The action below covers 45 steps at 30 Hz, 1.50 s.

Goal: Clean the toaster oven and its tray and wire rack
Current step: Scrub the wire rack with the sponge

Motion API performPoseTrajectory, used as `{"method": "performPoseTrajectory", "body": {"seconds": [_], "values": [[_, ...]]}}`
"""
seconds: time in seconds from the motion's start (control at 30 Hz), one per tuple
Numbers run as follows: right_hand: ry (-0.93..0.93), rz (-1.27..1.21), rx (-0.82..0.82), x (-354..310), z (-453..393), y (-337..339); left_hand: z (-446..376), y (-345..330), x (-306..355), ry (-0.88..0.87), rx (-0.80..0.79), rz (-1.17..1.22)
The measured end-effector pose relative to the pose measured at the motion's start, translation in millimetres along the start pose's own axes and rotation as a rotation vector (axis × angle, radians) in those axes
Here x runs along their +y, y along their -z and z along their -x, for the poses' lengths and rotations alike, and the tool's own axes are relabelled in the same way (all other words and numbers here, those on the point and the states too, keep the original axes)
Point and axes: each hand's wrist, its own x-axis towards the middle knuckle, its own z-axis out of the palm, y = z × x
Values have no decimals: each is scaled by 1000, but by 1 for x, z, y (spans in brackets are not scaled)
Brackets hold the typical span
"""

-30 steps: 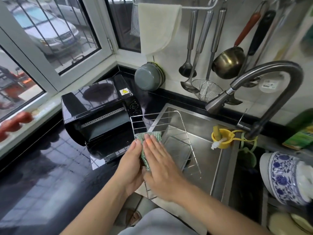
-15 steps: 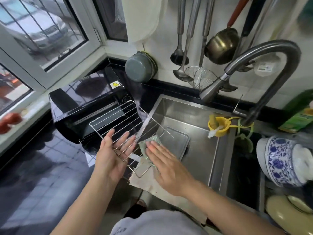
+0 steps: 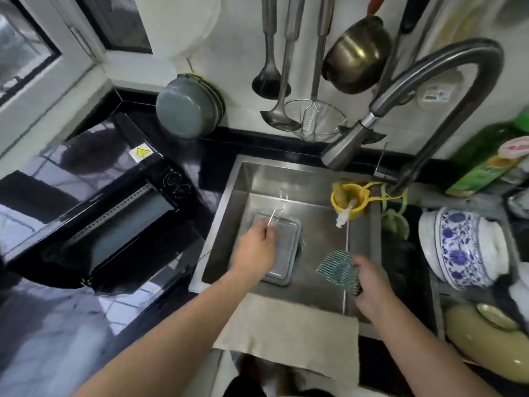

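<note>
The black toaster oven [image 3: 114, 219] stands on the dark counter at the left with its door open. Its metal tray [image 3: 286, 247] lies flat on the bottom of the steel sink [image 3: 229, 193]. My left hand [image 3: 254, 249] is over the tray and pinches a thin wire of the wire rack [image 3: 275, 214]. The rack is motion-blurred; only a few wires show, one running along the sink's right side. My right hand [image 3: 372, 285] grips a green scouring pad [image 3: 339, 267] near the sink's right wall, apart from the rack.
A beige cloth [image 3: 286, 330] is draped over the sink's front edge. The curved faucet [image 3: 429, 90] arches above the sink, beside a yellow cup with a brush [image 3: 347, 200]. Ladles, a strainer and a pot hang behind. A blue-and-white jar [image 3: 463, 247] sits at the right.
The rack has gone from over the counter edge into the sink, above the tray. My right hand has lifted the pad off the rack and pulled it right. My view has tilted down.
</note>
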Motion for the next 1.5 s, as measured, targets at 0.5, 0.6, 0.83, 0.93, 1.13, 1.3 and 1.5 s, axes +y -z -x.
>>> {"method": "performPoseTrajectory", "body": {"seconds": [0.5, 0.6, 0.83, 0.93, 1.13, 1.3, 1.5], "values": [[-23, 170, 153, 20, -40, 2, -99, -127, -86, -114, -461, -966], [-23, 219, 137, 27, -48, 1, -102, -162, -97, -27, -460, -854], [-12, 220, 119, 29, -57, 14, -102, -195, -128, 180, -512, -696], [-19, 189, 123, 29, -58, 13, -95, -178, -122, 138, -511, -691], [-92, 90, -28, 18, -30, -8, -38, -94, -79, 480, -503, -13], [-126, 56, -456, 12, 16, -35, 25, -14, -50, 631, -278, 707], [-43, 307, -730, 10, 57, -59, 68, 31, -22, 503, -60, 839]]}}
